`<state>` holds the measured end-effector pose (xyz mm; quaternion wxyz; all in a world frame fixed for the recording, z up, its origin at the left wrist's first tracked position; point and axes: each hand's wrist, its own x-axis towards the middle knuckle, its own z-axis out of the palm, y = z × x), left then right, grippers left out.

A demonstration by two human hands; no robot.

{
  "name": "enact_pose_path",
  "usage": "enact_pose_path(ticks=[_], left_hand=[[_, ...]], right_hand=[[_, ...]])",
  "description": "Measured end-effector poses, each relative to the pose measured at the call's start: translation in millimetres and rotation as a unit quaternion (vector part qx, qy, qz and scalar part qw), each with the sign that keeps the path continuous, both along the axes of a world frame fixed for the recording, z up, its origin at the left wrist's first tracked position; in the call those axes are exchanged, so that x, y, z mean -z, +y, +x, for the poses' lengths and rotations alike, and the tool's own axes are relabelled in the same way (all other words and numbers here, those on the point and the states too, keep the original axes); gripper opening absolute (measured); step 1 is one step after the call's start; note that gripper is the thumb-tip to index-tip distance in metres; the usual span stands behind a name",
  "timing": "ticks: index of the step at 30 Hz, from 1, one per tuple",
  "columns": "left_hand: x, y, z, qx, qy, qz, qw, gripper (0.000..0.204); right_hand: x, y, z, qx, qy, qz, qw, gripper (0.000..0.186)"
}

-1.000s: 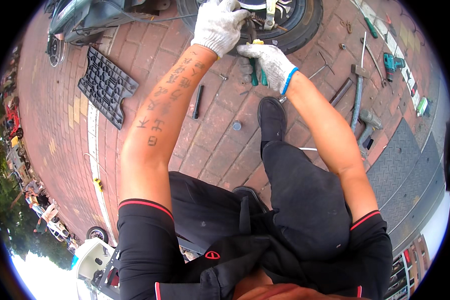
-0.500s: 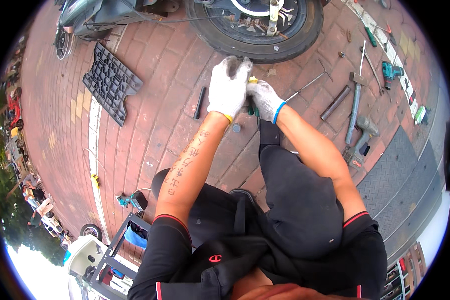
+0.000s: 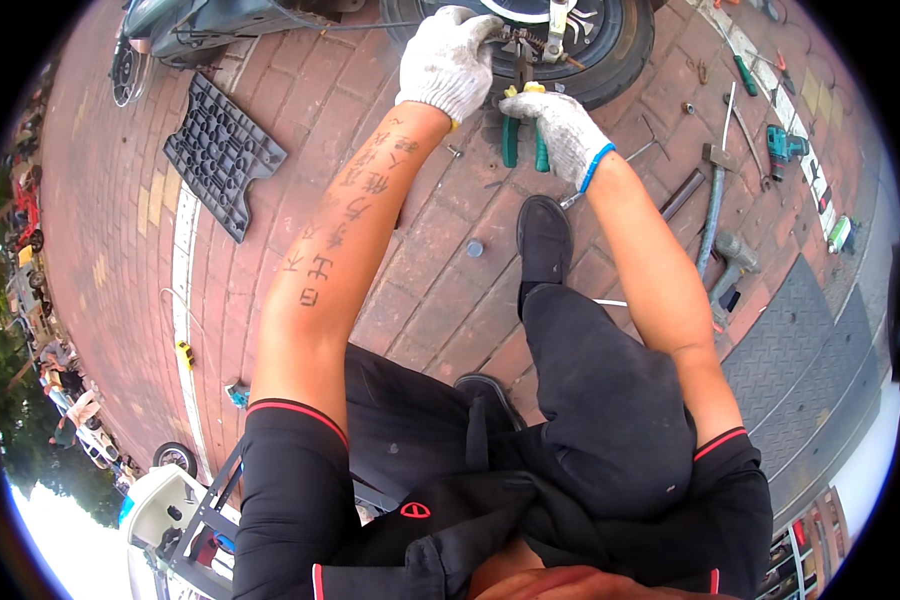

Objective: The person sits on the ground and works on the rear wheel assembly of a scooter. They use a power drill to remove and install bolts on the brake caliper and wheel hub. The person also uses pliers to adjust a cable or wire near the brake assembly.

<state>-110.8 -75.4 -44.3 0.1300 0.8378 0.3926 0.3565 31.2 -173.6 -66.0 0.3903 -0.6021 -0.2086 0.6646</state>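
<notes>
My left hand [image 3: 448, 65], in a white knit glove, is at the wheel hub, its fingers closed beside a small rusty spring [image 3: 527, 40]. What those fingertips pinch is hidden. My right hand [image 3: 567, 135], in a greyish-white glove with a blue cuff, grips pliers [image 3: 511, 142] with green handles and yellow near the pivot. The jaws point up at the hub, next to the spring and a light metal brake arm [image 3: 552, 35]. Behind both hands lies the wheel's black tire [image 3: 610, 82]. A dark cable [image 3: 355, 26] runs toward my left hand from the left.
A black plastic panel [image 3: 224, 155] lies at the left. On the right are a hammer [image 3: 715, 200], a metal pipe [image 3: 682, 193], a teal power drill [image 3: 782, 150] and a green-handled screwdriver [image 3: 744, 75]. A small round cap [image 3: 475, 248] sits on the brick paving before my shoe [image 3: 544, 240].
Both hands have moved up and forward from in front of the tire to the hub. The pliers, mostly hidden before, now show in my right hand. My left forearm now covers the black tube.
</notes>
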Motion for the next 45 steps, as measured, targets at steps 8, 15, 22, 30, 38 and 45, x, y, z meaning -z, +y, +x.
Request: enact_pose_path(ticks=[8, 15, 22, 30, 38, 45], left_hand=[[3, 17, 13, 0.022, 0.069, -0.016, 0.997, 0.016], [10, 14, 17, -0.008, 0.054, 0.009, 0.998, 0.017], [12, 17, 15, 0.002, 0.049, 0.010, 0.999, 0.020], [11, 16, 17, 0.005, 0.027, 0.009, 1.000, 0.022], [16, 19, 13, 0.007, 0.034, 0.013, 0.999, 0.018], [15, 19, 17, -0.001, 0.046, 0.003, 0.999, 0.018]], right_hand=[[-3, 10, 11, -0.065, -0.074, -0.008, 0.995, 0.022], [-14, 12, 16, -0.077, -0.092, -0.022, 0.993, 0.026], [-2, 14, 31, -0.071, -0.013, 0.001, 0.997, 0.030], [-10, 18, 41, -0.097, 0.116, -0.025, 0.988, 0.019], [-16, 15, 37, -0.063, 0.176, -0.026, 0.982, 0.022], [-7, 19, 42, -0.062, 0.116, -0.020, 0.991, 0.022]])
